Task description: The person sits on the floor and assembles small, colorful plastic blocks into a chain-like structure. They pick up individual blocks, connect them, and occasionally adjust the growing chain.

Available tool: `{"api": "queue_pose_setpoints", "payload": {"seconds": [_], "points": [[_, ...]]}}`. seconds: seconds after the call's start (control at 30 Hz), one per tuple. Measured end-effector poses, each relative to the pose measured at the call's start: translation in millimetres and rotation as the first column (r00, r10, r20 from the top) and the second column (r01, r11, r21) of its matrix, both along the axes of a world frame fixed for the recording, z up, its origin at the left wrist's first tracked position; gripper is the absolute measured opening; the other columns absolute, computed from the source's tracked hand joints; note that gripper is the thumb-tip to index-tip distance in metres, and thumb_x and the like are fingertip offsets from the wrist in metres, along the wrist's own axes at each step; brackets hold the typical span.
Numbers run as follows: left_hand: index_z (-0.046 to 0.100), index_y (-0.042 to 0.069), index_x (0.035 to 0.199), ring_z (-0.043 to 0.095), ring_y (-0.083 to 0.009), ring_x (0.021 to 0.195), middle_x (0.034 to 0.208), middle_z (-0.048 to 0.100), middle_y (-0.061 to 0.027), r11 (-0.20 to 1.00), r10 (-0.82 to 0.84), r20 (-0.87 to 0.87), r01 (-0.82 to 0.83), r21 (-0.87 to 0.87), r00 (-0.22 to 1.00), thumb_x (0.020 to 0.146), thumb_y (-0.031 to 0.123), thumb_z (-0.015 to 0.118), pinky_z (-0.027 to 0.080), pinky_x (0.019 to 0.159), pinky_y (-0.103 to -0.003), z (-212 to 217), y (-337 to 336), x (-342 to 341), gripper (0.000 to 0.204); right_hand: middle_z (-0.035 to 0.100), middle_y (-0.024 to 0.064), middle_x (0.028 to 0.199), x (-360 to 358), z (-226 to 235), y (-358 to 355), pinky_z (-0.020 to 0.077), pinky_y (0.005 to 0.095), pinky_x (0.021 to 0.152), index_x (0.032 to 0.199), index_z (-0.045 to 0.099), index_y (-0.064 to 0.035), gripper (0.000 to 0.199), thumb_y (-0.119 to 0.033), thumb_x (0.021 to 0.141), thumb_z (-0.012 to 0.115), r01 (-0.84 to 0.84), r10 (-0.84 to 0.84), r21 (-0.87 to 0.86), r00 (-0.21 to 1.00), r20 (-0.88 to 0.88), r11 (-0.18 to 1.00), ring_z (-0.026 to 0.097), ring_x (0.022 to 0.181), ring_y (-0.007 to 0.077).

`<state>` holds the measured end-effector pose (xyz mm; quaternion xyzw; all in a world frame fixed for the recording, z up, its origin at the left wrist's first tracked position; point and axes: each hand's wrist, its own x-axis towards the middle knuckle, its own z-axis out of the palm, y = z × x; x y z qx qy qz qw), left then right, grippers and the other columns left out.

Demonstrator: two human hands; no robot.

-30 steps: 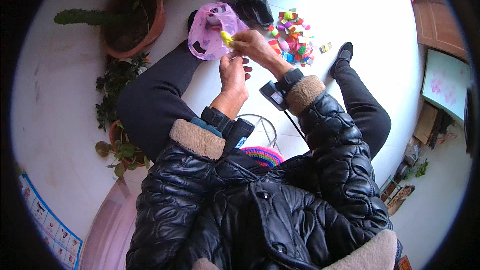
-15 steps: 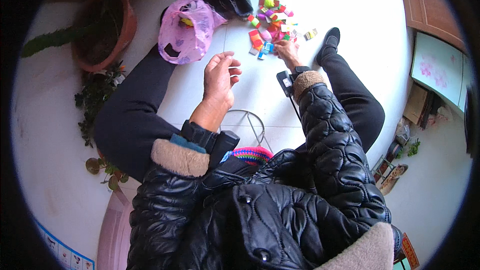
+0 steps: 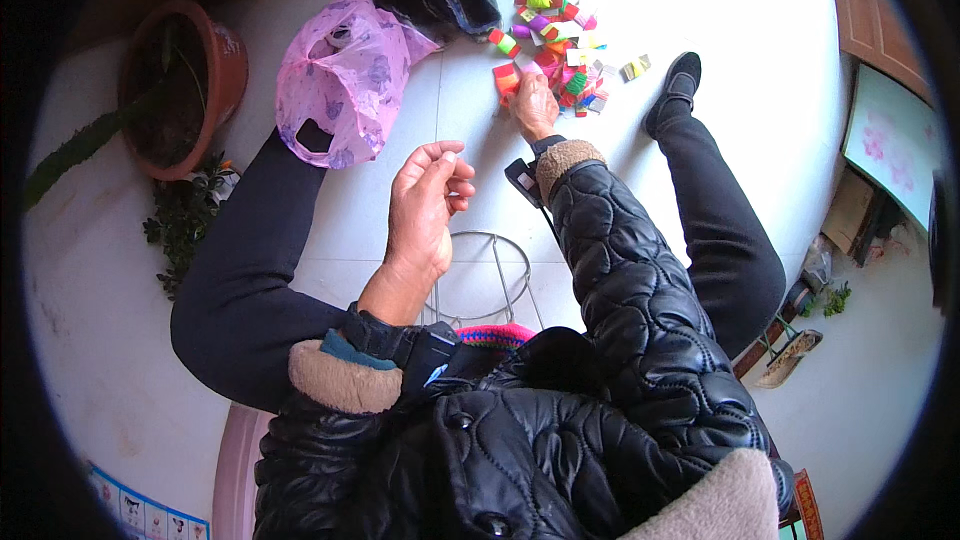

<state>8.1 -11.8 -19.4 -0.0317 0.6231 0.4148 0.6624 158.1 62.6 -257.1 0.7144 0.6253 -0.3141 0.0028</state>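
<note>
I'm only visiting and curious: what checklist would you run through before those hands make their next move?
1. Left hand free: ok, nothing shows in its loosely curled fingers.
2. Right hand at the colourful pile: ok, it is at the pile's near edge.
3. Right hand gripping a piece: cannot tell, its fingertips are hidden.
4. All pieces together: not ok, a stray piece lies to the pile's right.
5. Right shoe clear of the stray piece: ok, floor shows between them.
6. Left hand clear of the pink bag: ok, they are apart.
</note>
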Motion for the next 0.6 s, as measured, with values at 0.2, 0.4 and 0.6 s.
{"api": "queue_pose_setpoints", "payload": {"seconds": [0.2, 0.4, 0.6], "points": [[0.054, 0.006, 0.100, 0.051, -0.0094, 0.062, 0.077, 0.057, -0.0023, 1.000, -0.022, -0.012, 0.022, 0.020, 1.000, 0.089, 0.012, 0.050, 0.040, 0.057, -0.021, -4, 2, 3, 0.013, 0.062, 0.0162, 0.084, 12, -11, -3, 0.0478, 0.0389, 0.070, 0.080, 0.061, -0.0015, 0.022, -0.020, 0.070, 0.068, 0.057, -0.057, -0.006, 0.981, -0.186, 0.998, 0.061, 0.081, 0.0306], [0.054, 0.007, 0.099, 0.052, -0.0086, 0.064, 0.078, 0.057, -0.0023, 0.996, -0.057, -0.070, 0.062, 0.063, 0.996, 0.088, 0.014, 0.051, 0.040, 0.057, -0.021, -4, -1, 4, 0.013, 0.063, 0.0098, 0.083, 11, 53, -1, 0.0469, 0.0303, 0.064, 0.087, 0.059, -0.0017, 0.012, -0.013, 0.082, 0.061, 0.188, -0.541, -0.534, 0.538, -0.646, 0.824, 0.059, 0.073, 0.0191], [0.048, 0.008, 0.110, 0.054, -0.0096, 0.069, 0.091, 0.056, -0.0034, 0.995, -0.037, -0.181, 0.054, 0.088, 0.983, 0.086, 0.017, 0.057, 0.041, 0.056, -0.021, -6, -9, 5, 0.027, 0.057, 0.0011, 0.078, -9, 149, -3, 0.0441, 0.0200, 0.062, 0.092, 0.058, -0.0020, 0.015, -0.016, 0.087, 0.057, -0.173, -0.539, -0.574, 0.214, -0.815, 0.800, 0.052, 0.067, 0.0074]]}}
